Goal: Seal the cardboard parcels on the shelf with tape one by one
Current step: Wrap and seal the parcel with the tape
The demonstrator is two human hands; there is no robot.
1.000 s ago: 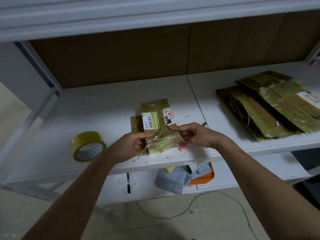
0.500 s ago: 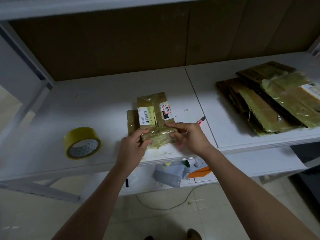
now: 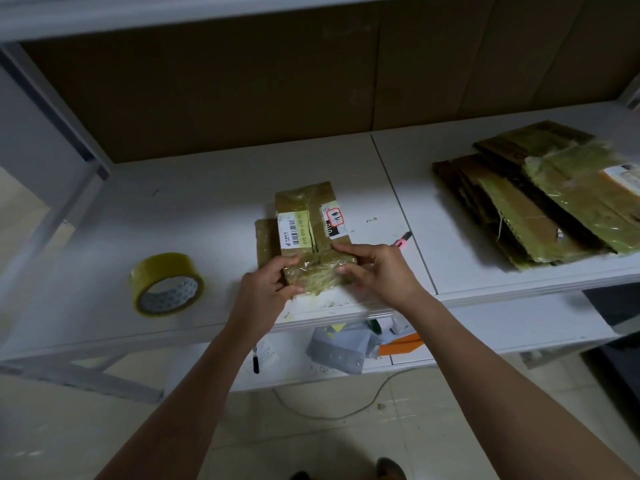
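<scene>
A small cardboard parcel (image 3: 310, 223) wrapped in yellowish tape, with a barcode label and a red-marked sticker, lies near the front edge of the white shelf (image 3: 194, 216). My left hand (image 3: 266, 289) grips its near left corner, thumb and fingers curled round the taped end. On the near right corner my right hand (image 3: 377, 271) holds on, fingers over the top and thumb at the front face. A roll of yellow tape (image 3: 166, 284) lies on the shelf to the left, apart from both hands.
A pink-handled cutter (image 3: 403, 240) pokes out behind my right hand. A pile of flattened, taped cardboard (image 3: 540, 199) fills the shelf's right side. The lower shelf holds grey bags (image 3: 341, 348), an orange item and a pen. A cable runs over the tiled floor.
Both hands slid from the parcel's top toward its near end and now clasp that end's corners. The view dipped slightly; parcel and tape roll stayed put.
</scene>
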